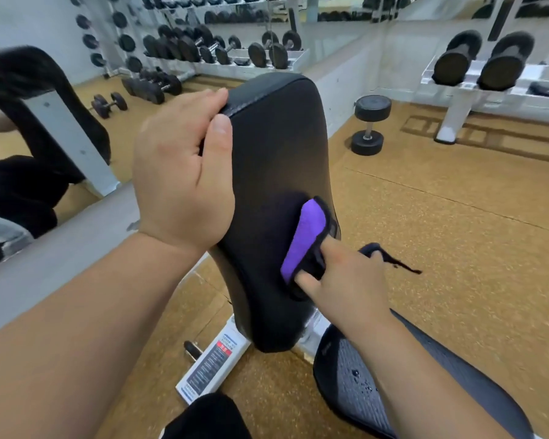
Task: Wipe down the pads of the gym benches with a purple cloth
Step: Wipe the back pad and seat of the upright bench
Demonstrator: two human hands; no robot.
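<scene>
Head camera looks down, close over the pad (276, 147).

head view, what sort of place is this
Almost certainly a gym's free-weights area: a stocked dumbbell rack, a loose dumbbell standing on end, and a padded bench back being wiped with a purple cloth.

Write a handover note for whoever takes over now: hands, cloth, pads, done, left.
Left hand grips the top left edge of the black upright vinyl back pad.
Right hand holds the dark-edged purple cloth pressed on that pad's lower right.
The dark textured seat pad below carries water droplets, so probably unwiped.
Done: cannot tell how much of the back pad.
Left: finish it, then the seat pad.
</scene>
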